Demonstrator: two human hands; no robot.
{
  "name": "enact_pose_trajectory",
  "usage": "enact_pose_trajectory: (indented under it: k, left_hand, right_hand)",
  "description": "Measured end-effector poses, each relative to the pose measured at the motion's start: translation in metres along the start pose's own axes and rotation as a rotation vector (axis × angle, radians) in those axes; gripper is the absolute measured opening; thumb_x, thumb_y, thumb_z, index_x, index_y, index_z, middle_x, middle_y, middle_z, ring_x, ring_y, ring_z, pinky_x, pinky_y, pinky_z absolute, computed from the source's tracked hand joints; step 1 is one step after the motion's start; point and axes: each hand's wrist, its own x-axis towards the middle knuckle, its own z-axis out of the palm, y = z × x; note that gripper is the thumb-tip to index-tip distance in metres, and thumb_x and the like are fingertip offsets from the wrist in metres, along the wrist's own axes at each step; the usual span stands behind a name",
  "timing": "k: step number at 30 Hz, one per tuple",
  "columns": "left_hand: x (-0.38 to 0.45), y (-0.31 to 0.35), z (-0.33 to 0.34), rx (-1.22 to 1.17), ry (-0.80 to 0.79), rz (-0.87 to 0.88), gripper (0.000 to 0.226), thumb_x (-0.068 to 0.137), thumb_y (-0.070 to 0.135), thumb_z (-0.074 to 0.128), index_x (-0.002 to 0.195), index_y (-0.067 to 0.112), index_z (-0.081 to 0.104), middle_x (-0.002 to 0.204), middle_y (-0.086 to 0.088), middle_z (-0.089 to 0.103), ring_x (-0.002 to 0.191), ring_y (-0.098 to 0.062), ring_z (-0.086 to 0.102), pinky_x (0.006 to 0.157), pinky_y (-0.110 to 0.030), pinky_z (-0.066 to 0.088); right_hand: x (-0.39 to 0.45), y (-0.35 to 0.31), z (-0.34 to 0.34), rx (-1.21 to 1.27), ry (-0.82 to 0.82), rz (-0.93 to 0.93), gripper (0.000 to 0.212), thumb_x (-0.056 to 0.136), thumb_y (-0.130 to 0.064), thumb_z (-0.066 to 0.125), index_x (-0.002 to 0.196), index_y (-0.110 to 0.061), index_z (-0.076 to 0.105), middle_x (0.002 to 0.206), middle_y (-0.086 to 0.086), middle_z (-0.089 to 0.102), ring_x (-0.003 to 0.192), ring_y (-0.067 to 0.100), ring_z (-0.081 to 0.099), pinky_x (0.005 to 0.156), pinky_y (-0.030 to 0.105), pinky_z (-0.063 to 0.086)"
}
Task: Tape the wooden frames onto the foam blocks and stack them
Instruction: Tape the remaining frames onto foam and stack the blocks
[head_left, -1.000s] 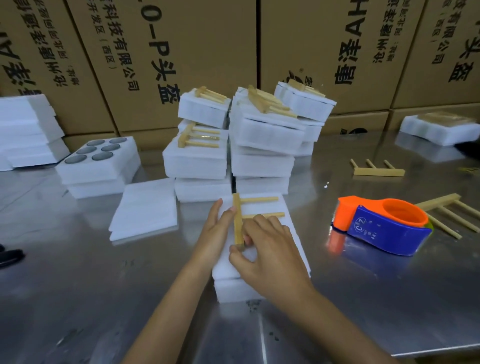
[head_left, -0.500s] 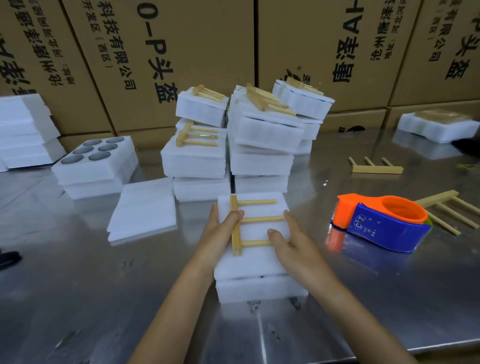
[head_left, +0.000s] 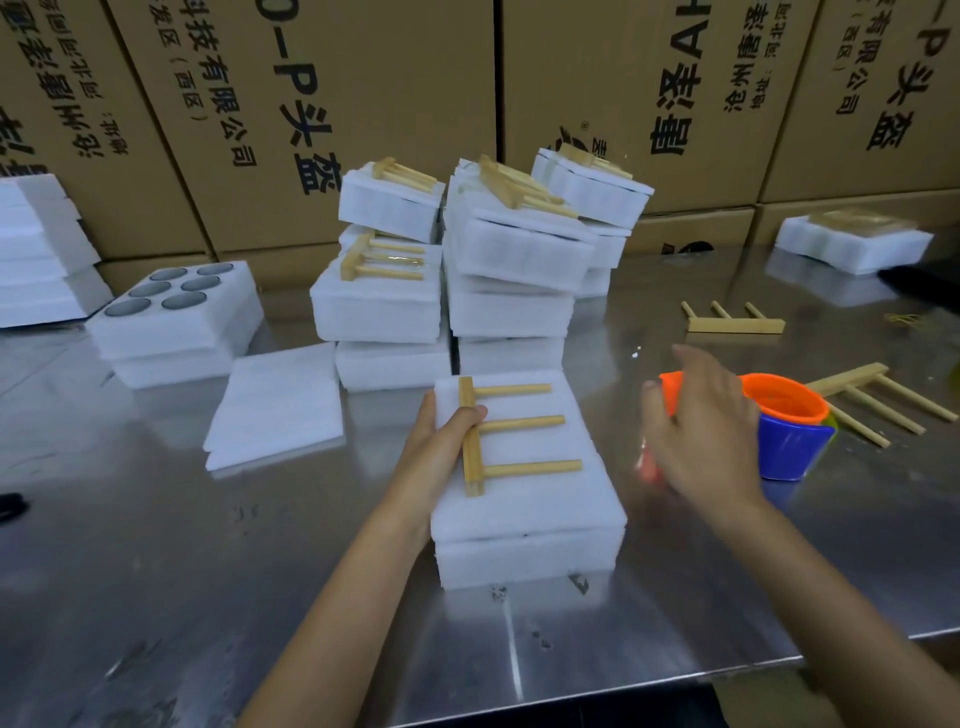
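- A wooden frame (head_left: 498, 435), a bar with three dowels pointing right, lies flat on top of the near foam block (head_left: 524, 499) at the centre of the steel table (head_left: 156, 545).
- That block sits on a second foam block (head_left: 527, 561), the two stacked squarely near the table's front edge.
- The left hand (head_left: 441, 447) grips the left side of the top block, thumb pressed over the frame's bar and the other fingers hidden behind the block's edge; it pins frame and foam together.
- The right hand (head_left: 701, 436) is blurred, fingers loosely spread, laid over the orange front of the tape dispenser (head_left: 784, 431) just right of the block. Whether it has closed on the dispenser cannot be told.
- The dispenser, orange above and blue below, stands on the table.
- Finished stacks of foam with frames (head_left: 467, 270) stand beyond the near block, several tiers high, the upper pieces tilted.
- A thin foam sheet (head_left: 275, 410) lies flat to the left of the near block.
- A foam block with six round holes (head_left: 176, 317) sits further left.
- Two loose frames lie on the right: one (head_left: 883, 402) just beyond the dispenser, another (head_left: 732, 323) farther back.
- Cardboard cartons (head_left: 363, 104) line the far wall.
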Motion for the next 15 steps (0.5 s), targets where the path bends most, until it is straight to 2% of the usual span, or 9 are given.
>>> enact_pose_trajectory:
  k: [3,6,8,10,13,15]
  left_hand:
    - [0.002,0.0,0.001,0.008,-0.013,-0.013,0.077,0.08,0.049,0.07,0.149,0.038,0.039,0.139,0.009,0.059,0.117,-0.015,0.063,0.105,-0.04,0.048]
    - [0.003,0.0,0.001,-0.001,-0.019,0.003,0.062,0.085,0.046,0.069,0.143,0.042,0.045,0.129,0.012,0.065,0.108,-0.009,0.068,0.092,-0.033,0.054]
    - [0.003,-0.001,0.002,0.001,-0.009,0.016,0.045,0.088,0.042,0.067,0.131,0.044,0.056,0.118,0.013,0.071,0.099,-0.007,0.071,0.076,-0.024,0.057]
    - [0.002,-0.001,0.003,-0.009,0.004,0.027,0.03,0.091,0.037,0.065,0.12,0.044,0.062,0.107,0.016,0.074,0.091,-0.002,0.072,0.062,-0.014,0.054]
    - [0.001,0.001,0.006,-0.013,0.03,0.037,0.024,0.093,0.032,0.063,0.115,0.041,0.063,0.098,0.019,0.074,0.083,0.002,0.071,0.057,-0.008,0.049]
    - [0.001,0.001,0.008,-0.022,0.048,0.036,0.022,0.093,0.031,0.064,0.114,0.039,0.064,0.096,0.018,0.074,0.081,0.003,0.07,0.055,-0.007,0.048]
  right_hand:
    - [0.021,0.032,0.004,-0.191,0.142,0.139,0.041,0.099,-0.032,0.04,0.107,0.005,0.055,0.109,0.028,0.06,0.108,0.043,0.052,0.089,0.05,0.036]
    - [0.029,0.047,0.009,-0.33,0.188,0.192,0.045,0.103,-0.035,0.042,0.091,0.006,0.053,0.082,0.034,0.063,0.084,0.046,0.059,0.083,0.05,0.039]
    - [0.032,0.049,0.009,-0.345,0.183,0.199,0.046,0.102,-0.038,0.043,0.088,0.005,0.05,0.064,0.031,0.058,0.07,0.045,0.059,0.069,0.046,0.041]
    - [0.035,0.051,0.008,-0.341,0.175,0.223,0.048,0.102,-0.041,0.041,0.088,0.004,0.05,0.059,0.029,0.056,0.063,0.044,0.058,0.059,0.041,0.037]
    - [0.037,0.062,0.008,-0.39,0.155,0.199,0.051,0.102,-0.036,0.038,0.069,0.0,0.055,0.052,0.019,0.052,0.05,0.033,0.054,0.054,0.034,0.038]
    - [0.037,0.067,0.008,-0.407,0.15,0.166,0.053,0.1,-0.028,0.04,0.053,-0.004,0.05,0.043,0.013,0.044,0.041,0.025,0.046,0.051,0.028,0.036]
